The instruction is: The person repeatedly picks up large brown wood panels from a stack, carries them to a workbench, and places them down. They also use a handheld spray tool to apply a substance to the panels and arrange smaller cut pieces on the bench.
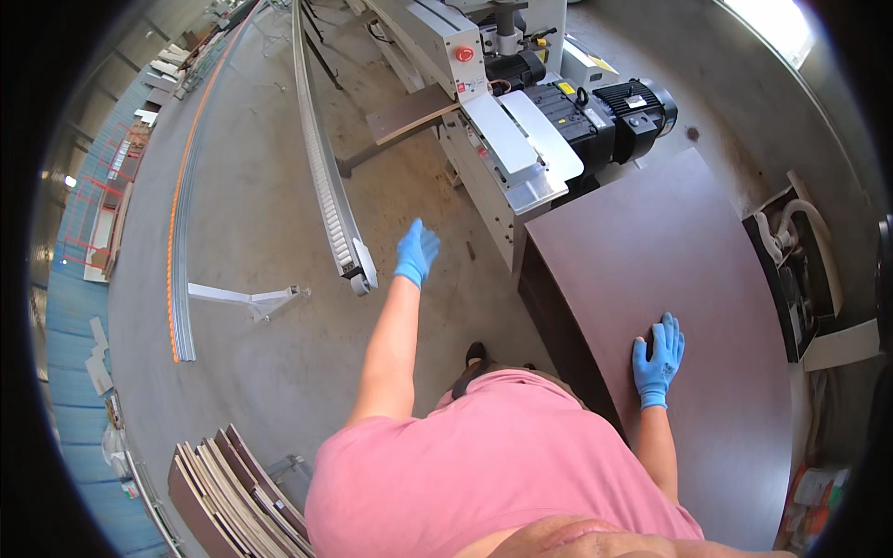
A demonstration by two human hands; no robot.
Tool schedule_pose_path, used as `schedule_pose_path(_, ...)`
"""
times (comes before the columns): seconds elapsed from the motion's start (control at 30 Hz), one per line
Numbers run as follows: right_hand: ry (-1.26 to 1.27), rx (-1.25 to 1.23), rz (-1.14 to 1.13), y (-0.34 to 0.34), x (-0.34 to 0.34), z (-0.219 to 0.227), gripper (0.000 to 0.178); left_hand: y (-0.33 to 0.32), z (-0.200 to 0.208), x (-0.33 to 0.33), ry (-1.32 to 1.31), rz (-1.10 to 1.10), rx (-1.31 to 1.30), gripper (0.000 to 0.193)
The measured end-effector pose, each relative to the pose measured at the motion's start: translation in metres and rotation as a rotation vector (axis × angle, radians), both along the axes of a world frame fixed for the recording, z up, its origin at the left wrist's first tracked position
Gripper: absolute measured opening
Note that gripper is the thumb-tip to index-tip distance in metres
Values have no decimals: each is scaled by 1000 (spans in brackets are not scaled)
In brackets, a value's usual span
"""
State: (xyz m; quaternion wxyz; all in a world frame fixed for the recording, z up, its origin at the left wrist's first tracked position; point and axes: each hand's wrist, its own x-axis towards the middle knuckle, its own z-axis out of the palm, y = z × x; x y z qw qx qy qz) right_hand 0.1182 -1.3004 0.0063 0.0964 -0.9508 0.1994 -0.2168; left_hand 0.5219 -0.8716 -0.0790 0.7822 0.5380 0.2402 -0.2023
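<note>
My left hand, in a blue glove, reaches out over the floor, its fingers loosely stretched and nothing in them. It is nearest to the end of a narrow roller conveyor, a little apart from it. My right hand, gloved in blue too, lies with spread fingers on a large dark brown panel. This panel forms the flat top of a tall brown block to my right; whether it is one board or a stack, I cannot tell.
Ahead stands a machine with a red button, black motors and a small brown board at its side. A rail with orange rollers and a white support leg runs along the left. Several boards stand on edge at lower left.
</note>
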Motion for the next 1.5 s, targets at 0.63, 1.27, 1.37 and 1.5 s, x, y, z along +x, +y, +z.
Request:
schedule_pose_path(0.63, -23, -18, -38, 6, 5, 2, 36, 29, 16, 130, 11, -96, -484, 45)
schedule_pose_path(1.27, -39, -67, -121, 10, 4, 1, 35, 99, 64, -155, 399, -296, -767, 50)
schedule_pose_path(1.37, -134, -19, -164, 22, 24, -8, 43, 77, 63, -189, 328, -296, -1115, 61)
schedule_pose_path(1.5, -430, 566, 285, 126, 122, 39, 73, 45, 70, -209, 317, -393, -1465, 70)
